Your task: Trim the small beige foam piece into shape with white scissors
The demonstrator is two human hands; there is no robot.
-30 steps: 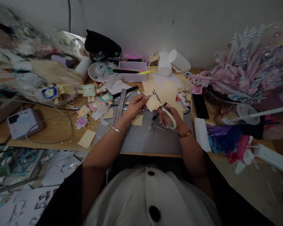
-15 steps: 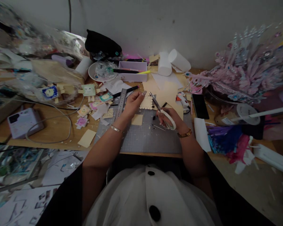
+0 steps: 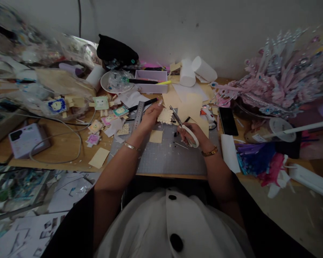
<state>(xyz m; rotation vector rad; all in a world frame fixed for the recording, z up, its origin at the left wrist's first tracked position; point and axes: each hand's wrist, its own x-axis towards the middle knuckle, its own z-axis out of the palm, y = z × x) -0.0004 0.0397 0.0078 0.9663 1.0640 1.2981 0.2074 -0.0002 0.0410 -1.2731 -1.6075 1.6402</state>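
My left hand (image 3: 152, 115) pinches the left edge of a cream piece with a scalloped edge (image 3: 165, 116), held above the grey cutting mat (image 3: 172, 157). My right hand (image 3: 190, 133) is closed on white-handled scissors (image 3: 193, 138). Their blades point up and to the left, with the tips just beside the piece's right edge. A small cream square (image 3: 156, 136) lies on the mat below the piece. To the left of my left hand lies a metal ruler (image 3: 139, 115), near another bumpy cream piece (image 3: 123, 129).
Small decorated figures (image 3: 101, 103) lie at the left, near a lilac device (image 3: 28, 139). Behind the mat stand a lilac tray (image 3: 151, 87) and white rolls (image 3: 187, 73). At right are a phone (image 3: 228, 121), a lidded cup (image 3: 269, 130) and pink ornaments (image 3: 274, 79).
The scalloped piece has turned and tilted in my left hand, whose fingers have shifted slightly left and up. The scissors have moved a little to the left.
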